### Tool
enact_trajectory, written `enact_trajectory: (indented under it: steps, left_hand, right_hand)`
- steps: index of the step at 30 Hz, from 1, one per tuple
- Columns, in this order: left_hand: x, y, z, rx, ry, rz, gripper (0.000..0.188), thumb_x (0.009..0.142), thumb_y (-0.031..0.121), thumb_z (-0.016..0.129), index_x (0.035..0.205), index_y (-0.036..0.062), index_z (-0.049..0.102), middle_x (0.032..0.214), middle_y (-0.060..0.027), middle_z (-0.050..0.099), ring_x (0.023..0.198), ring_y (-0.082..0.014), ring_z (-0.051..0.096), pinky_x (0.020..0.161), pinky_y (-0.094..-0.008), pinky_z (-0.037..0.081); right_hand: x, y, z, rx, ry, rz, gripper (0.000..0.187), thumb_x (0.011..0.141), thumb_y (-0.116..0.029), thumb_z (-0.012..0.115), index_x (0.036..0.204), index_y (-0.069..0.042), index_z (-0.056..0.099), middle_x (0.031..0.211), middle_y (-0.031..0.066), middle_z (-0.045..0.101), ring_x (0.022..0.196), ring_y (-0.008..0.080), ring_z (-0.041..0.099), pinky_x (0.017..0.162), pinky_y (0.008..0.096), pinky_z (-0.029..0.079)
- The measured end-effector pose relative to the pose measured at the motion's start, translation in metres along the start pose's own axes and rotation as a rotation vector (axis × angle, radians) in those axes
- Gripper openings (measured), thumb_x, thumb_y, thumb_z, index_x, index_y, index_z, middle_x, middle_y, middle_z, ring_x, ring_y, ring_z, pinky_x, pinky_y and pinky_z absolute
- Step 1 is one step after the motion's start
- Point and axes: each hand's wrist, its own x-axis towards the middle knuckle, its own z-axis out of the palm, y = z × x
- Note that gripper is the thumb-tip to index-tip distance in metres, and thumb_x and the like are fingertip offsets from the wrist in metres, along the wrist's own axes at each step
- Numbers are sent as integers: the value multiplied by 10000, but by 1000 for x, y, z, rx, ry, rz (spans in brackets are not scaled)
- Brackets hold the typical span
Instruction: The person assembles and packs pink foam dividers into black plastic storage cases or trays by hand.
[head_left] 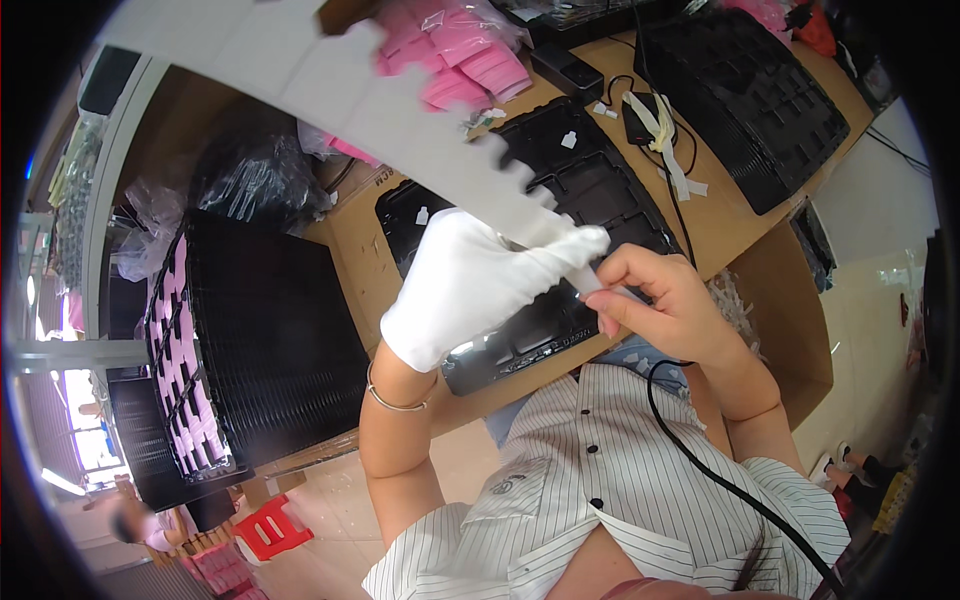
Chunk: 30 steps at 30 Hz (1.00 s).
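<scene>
A long white sheet (400, 130) with one notched edge slants from the upper left down to my hands. My left hand (480, 285), in a white glove, is closed with the sheet's lower end between thumb and fingers. Beside it my bare right hand (665, 305) pinches a narrow pale strip (625, 293) at that end; whether strip and sheet are one piece cannot be made out. Beneath my hands lies a black plastic tray (600, 185) with moulded compartments. Small white tag-shaped pieces (569, 140) lie on it, one (422, 215) left of the glove.
Stacked black trays stand at left (275, 340) and far right (745, 105) of the cardboard-covered table (740, 235). Pink packets (470, 60), a black box (567, 70) and cables are at the back. A cable crosses my striped shirt. A red stool (272, 527) and other people are beyond.
</scene>
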Motion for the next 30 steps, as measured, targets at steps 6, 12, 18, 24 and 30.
enact_trajectory:
  steps: [6, 12, 18, 24, 30]
  left_hand:
    - [3, -14, 5, 261, 181, 92, 135, 825, 136, 794, 828, 11, 742, 661, 29, 638, 562, -9, 500, 487, -190, 385]
    - [5, -31, 30, 55, 581, 19, 147, 875, 133, 754, 844, -10, 738, 670, 2, 644, 545, -24, 502, 496, -186, 372]
    - [1, -37, 15, -287, 789, -14, 222, 925, 202, 707, 1008, -4, 705, 807, -22, 664, 648, -48, 552, 595, -189, 416]
    - [-15, -49, 23, -269, 887, 2, 228, 952, 192, 674, 1053, -12, 684, 857, -24, 655, 699, -47, 532, 627, -193, 397]
    - [-41, -82, 24, -130, 808, 90, 93, 912, -4, 662, 1005, 6, 660, 1030, -68, 661, 819, -85, 593, 753, -220, 490]
  right_hand:
    - [-4, 0, 7, -147, 117, -168, 96, 887, -26, 657, 973, 15, 641, 753, 67, 658, 621, 119, 609, 592, 260, 487]
    - [9, 14, 17, -821, 375, -781, 265, 764, 32, 675, 1029, 38, 677, 743, 101, 581, 662, 250, 578, 661, 338, 524]
    - [-6, 32, -7, -981, 365, -722, 431, 669, 35, 652, 1099, 35, 673, 705, 66, 534, 653, 243, 546, 644, 370, 492]
    - [-14, 89, -63, -1362, 125, -531, 392, 709, -45, 638, 1095, 17, 674, 776, 48, 529, 741, 223, 546, 702, 366, 462]
    - [-8, 95, -79, -1477, -291, -680, 356, 733, -107, 624, 1062, 15, 682, 839, 24, 537, 862, 196, 546, 873, 330, 438]
